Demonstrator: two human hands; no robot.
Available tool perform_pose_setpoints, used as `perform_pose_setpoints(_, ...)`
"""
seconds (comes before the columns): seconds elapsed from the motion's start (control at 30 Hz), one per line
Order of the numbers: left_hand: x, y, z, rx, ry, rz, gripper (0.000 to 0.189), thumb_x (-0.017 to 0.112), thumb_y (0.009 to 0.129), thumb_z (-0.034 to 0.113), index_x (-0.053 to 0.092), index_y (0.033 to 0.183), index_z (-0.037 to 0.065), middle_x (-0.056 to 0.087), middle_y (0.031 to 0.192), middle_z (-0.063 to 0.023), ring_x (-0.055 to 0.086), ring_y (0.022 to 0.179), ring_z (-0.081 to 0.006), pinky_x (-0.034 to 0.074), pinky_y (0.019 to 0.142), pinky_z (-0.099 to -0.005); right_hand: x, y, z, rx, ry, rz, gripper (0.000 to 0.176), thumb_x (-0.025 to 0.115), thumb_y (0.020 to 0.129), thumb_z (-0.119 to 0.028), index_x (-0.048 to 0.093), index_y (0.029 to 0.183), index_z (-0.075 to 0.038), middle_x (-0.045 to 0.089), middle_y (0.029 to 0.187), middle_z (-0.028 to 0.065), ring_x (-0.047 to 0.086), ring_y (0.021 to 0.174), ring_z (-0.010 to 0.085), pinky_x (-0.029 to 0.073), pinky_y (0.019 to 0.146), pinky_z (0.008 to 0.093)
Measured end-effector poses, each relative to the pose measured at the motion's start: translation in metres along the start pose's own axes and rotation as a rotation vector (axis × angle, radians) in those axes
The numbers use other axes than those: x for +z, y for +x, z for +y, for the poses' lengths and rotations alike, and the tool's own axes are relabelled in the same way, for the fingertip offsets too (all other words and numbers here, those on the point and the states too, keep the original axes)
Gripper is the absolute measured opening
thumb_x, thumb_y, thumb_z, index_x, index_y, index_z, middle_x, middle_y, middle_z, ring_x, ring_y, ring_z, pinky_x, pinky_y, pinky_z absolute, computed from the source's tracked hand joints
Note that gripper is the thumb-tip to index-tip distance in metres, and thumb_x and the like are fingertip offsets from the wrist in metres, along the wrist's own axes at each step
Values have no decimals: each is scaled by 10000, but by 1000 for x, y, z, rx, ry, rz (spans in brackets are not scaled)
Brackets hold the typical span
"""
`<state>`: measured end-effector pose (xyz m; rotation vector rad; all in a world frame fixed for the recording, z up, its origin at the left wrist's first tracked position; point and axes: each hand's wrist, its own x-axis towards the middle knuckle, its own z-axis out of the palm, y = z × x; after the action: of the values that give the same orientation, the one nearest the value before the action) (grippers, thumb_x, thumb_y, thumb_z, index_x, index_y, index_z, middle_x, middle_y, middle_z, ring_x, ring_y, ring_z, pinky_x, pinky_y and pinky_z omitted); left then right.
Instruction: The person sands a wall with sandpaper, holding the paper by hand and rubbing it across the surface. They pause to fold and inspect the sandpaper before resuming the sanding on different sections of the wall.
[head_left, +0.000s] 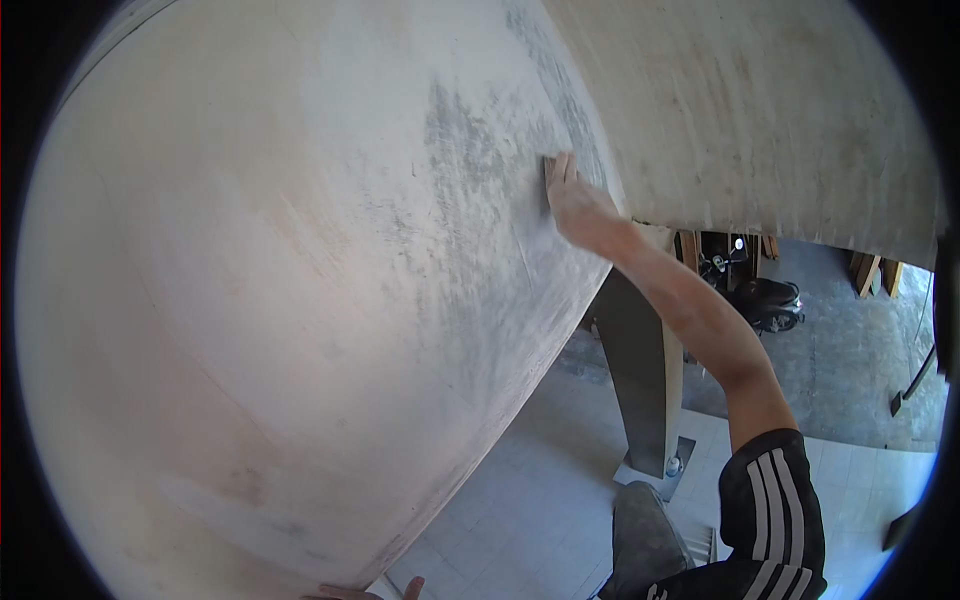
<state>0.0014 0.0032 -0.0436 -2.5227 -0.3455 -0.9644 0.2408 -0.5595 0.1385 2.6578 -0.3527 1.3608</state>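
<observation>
In the head view, the person is reaching the right arm up and forward from the lower right. A black sleeve with white stripes (775, 510) is covering the upper arm, and the bare forearm is running almost straight, with only a slight bend at the elbow, toward the upper middle. The right hand (572, 200) is lying flat against a large pale surface (270, 300) that is filling most of the frame. The back of the hand is facing the camera and the fingers (566, 170) are stretching upward, close together. They are pressing down on a small dark pad (547, 188), which is showing as a narrow strip along the hand's left edge, touching the surface inside a greyish, smudged patch (470, 140). The thumb is hiding from sight. The left hand (365, 592) is peeking in at the very bottom, touching the lower edge of the pale surface. So little of it is showing that I cannot tell whether its fingers are apart or closed. Beyond the right arm, a grey pillar (640, 370) is standing on a metal foot on a tiled floor (530, 500), and a dark scooter (765, 300) is sitting behind it.
</observation>
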Motion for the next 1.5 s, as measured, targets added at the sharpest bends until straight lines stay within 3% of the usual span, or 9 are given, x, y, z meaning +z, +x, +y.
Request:
perform_pose_setpoints(0.13, -1, 2, -2, 22, 13, -7, 1514, 556, 537, 931, 17, 1470, -133, -31, 1441, -502, -10, 1352, -658, 158, 1032, -751, -31, 42, 22, 327, 350, -12, 547, 433, 940, -64, 235, 1382, 191, 321, 1401, 412, 421, 1305, 455, 433, 1029, 425)
perform_pose_setpoints(0.27, 1, 2, -1, 28, 26, -5, 1518, 552, 530, 937, 22, 1471, -130, -22, 1435, -509, -5, 1347, -665, 169, 1022, -758, -79, 25, -26, -23, -92, 3, 497, 298, 973, -58, 201, 1409, 159, 323, 1438, 365, 435, 1308, 416, 425, 1059, 395)
perform_pose_setpoints(0.47, 6, 4, -8, 94, 116, 114, 1527, 543, 517, 949, 22, 1476, -119, 0, 1412, -534, 21, 1330, -687, 196, 991, -777, -117, 89, -1, 65, -155, -158, 487, 281, 984, -63, 221, 1378, 217, 351, 1405, 390, 433, 1315, 417, 441, 1050, 377)
perform_pose_setpoints(0.6, 7, 4, -2, 77, 99, 127, 1535, 549, 503, 951, 14, 1482, -103, 18, 1388, -556, 51, 1314, -704, 200, 978, -787, -81, 74, -13, -140, -103, 288, 454, 268, 1011, -96, 266, 1369, 182, 392, 1383, 366, 507, 1237, 395, 461, 1018, 393)
perform_pose_setpoints(0.7, 6, 5, -2, 99, 127, 153, 1541, 551, 496, 952, 5, 1484, -97, 8, 1389, -555, 31, 1315, -703, 205, 983, -782, -111, 93, 11, -6, 188, 103, 521, 409, 940, -23, 241, 1370, 218, 393, 1370, 390, 487, 1268, 415, 441, 1045, 367)
perform_pose_setpoints(0.87, 10, 3, -6, 68, 37, 60, 1515, 569, 523, 931, -18, 1493, -74, -21, 1384, -560, -3, 1309, -711, 202, 982, -784, -87, 66, -33, -298, -345, 594, 511, 475, 892, -34, 324, 1312, 213, 502, 1263, 336, 586, 1123, 351, 529, 890, 334)
perform_pose_setpoints(1.07, 4, 1, -11, 80, 23, -1, 1491, 544, 551, 933, -29, 1492, -71, -25, 1375, -567, -10, 1300, -720, 205, 983, -783, -132, 66, -42, -70, -249, 192, 470, 385, 960, -72, 317, 1333, 205, 479, 1313, 337, 552, 1186, 373, 492, 979, 363)
perform_pose_setpoints(1.4, -9, 1, -10, 55, -234, -183, 1346, 579, 661, 847, -22, 1517, 0, -111, 1362, -568, -85, 1300, -711, 160, 966, -809, -127, 40, -71, -49, -268, 149, 519, 417, 927, -9, 259, 1378, 193, 312, 1432, 383, 417, 1318, 426, 393, 1089, 344)
perform_pose_setpoints(1.5, -19, 2, -9, 41, -205, -243, 1223, 594, 713, 780, 70, 1512, 16, 78, 1387, -453, 44, 1338, -603, 162, 1029, -733, -124, -23, -103, -295, -416, 244, 573, 465, 905, -6, 238, 1387, 203, 301, 1440, 378, 411, 1324, 405, 350, 1121, 361)
